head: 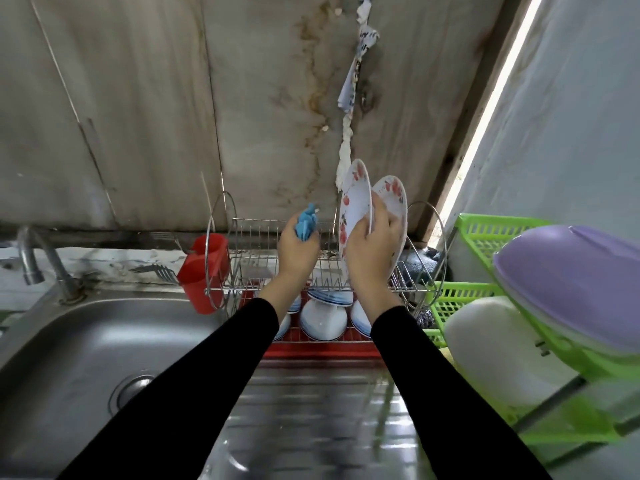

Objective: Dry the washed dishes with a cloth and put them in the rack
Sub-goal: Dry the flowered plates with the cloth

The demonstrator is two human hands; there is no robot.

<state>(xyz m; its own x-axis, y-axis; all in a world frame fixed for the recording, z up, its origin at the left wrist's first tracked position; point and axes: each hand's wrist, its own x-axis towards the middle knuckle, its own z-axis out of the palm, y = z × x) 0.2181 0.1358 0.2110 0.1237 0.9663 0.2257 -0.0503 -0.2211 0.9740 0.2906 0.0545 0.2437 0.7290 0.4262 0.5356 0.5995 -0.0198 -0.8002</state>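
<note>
I am clamping my right grip (372, 247) on a floral plate (354, 202), my left grip (298, 251) on a blue cloth (306, 221).

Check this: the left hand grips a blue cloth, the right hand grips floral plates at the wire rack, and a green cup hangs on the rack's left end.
Wrong colour: the head view shows the cup is red, not green. The rest stands: left hand grips the blue cloth, right hand grips the floral plates at the wire rack.
</note>
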